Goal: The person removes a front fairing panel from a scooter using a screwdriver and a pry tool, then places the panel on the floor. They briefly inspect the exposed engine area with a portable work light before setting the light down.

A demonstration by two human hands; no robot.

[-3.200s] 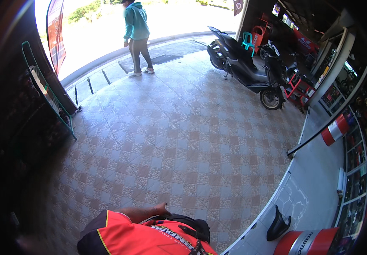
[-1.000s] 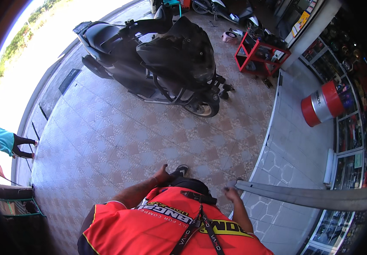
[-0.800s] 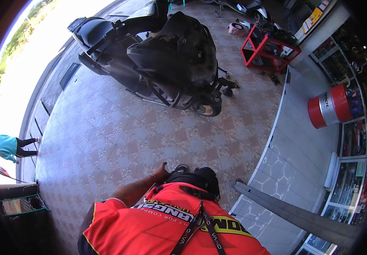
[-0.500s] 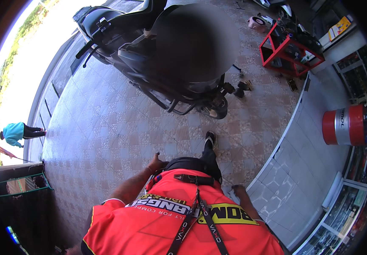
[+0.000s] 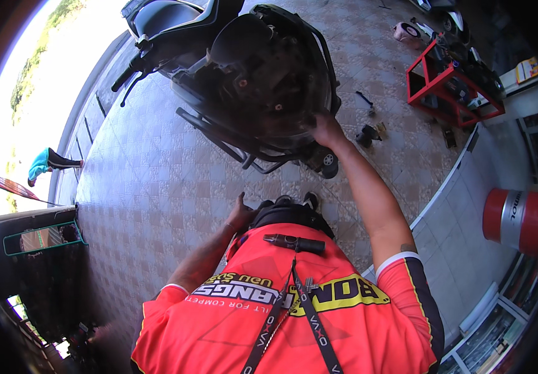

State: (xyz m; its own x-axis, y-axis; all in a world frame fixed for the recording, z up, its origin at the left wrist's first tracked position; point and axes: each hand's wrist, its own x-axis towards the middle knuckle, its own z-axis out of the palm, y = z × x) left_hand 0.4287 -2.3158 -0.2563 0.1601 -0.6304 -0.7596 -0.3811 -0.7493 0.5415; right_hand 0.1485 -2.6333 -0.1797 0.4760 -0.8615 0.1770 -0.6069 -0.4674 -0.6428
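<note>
A dark scooter point(image 5: 237, 93) stands in front of me, its handlebar grip point(image 5: 122, 80) toward the left. My right arm stretches forward, and my right hand point(image 5: 328, 131) is at the scooter's near right end, close to a small wheel point(image 5: 329, 163). Its fingertips merge with the dark bodywork, so whether they grip anything is hidden. Low by my waist hangs my left hand point(image 5: 241, 215), one digit pointing up and apart from the others. Nothing shows in it.
Small dark parts point(image 5: 367, 134) and a tool point(image 5: 363, 98) lie on the tiled floor right of the scooter. Beyond is a red metal frame stand point(image 5: 428, 78). A red and silver drum point(image 5: 515, 221) stands at right. A person in teal point(image 5: 41, 167) is at far left.
My right hand has gone from beside my hip forward to the scooter. I am nearer the scooter. A dark blurred patch over its body is gone. The person at left has bent over.
</note>
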